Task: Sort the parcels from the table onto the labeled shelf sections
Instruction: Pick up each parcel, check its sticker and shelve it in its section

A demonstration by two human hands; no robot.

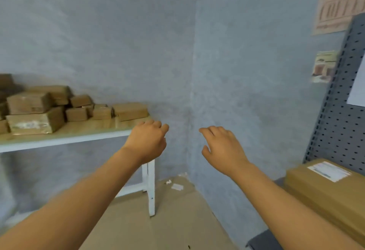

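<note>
The parcels (59, 109) sit heaped on the table (79, 138) to the left of my left hand (147, 143), which like my right hand (222, 147) hangs loosely curled and empty, presumably between picks; motion blur defeats the labels, and the frame crops the shelf (335, 111) on my right.

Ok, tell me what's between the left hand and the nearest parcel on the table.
Nothing visible. The left hand hovers empty at the table end, with open tabletop up to the nearest parcel.

Two forearms bare to frame edge; no sleeves, gloves, watch or rings seen on hands (147, 141).
</note>
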